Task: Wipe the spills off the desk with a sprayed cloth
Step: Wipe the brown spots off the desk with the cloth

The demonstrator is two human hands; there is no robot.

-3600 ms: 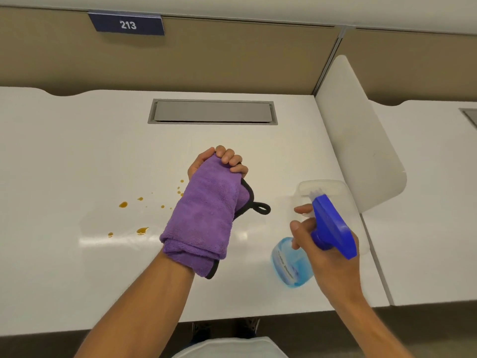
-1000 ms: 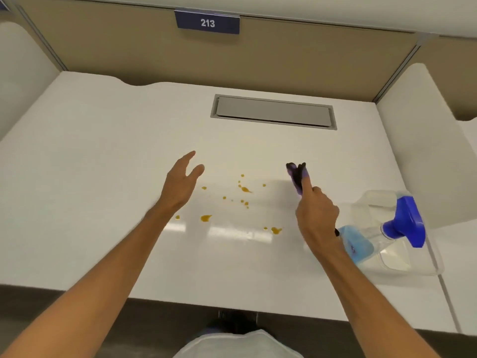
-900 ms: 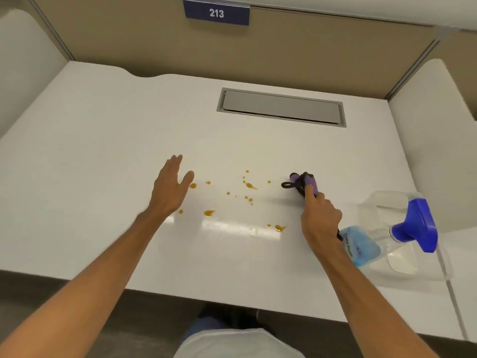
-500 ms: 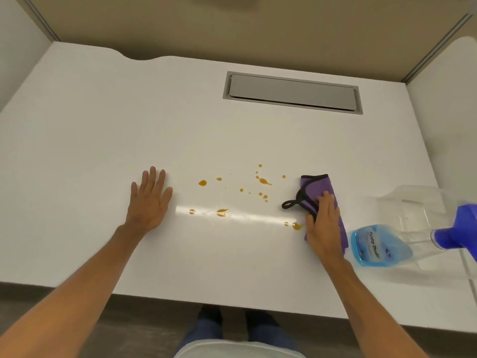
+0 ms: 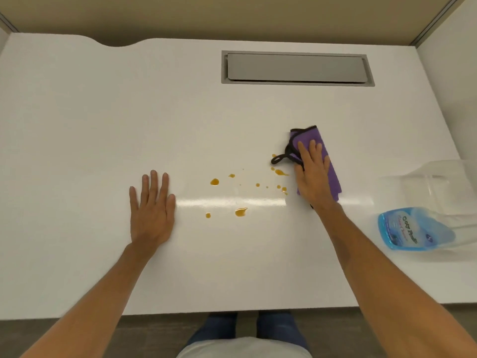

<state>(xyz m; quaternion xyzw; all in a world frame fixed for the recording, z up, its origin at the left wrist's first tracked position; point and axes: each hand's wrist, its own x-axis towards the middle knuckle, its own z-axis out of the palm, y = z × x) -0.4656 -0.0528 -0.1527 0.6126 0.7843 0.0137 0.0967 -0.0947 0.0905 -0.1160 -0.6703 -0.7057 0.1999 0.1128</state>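
Since half a second ago the right hand (image 5: 313,177) has slid the purple cloth (image 5: 327,161) a bit toward 12 o'clock, and the view has tipped down so the blue trigger of the spray bottle (image 5: 418,228) is now cut off at the right edge. Left hand (image 5: 152,210) hasn't budged.

The desk (image 5: 103,112) is plain glossy white, with a bright strip of light reflecting across the middle. There's a grey metal cable hatch (image 5: 296,68) set into it at about 1 o'clock, a tan partition wall (image 5: 232,16) along the back, and a white divider panel (image 5: 449,73) on the right side.

The orange spills (image 5: 241,211) are scattered drops and small blobs in the centre, between the two hands. The cloth is folded, has black edging with a little loop, and sits at 3 o'clock from the drops, its left edge right next to the nearest ones.

Right hand is pressed flat on the cloth, fingers spread, palm down. Left hand is flat and open on the bare desk at 9 o'clock from the spills, holding nothing.

The bottle lies on its side at 4 o'clock, some blue liquid inside, blue label with cursive lettering I can't make out.
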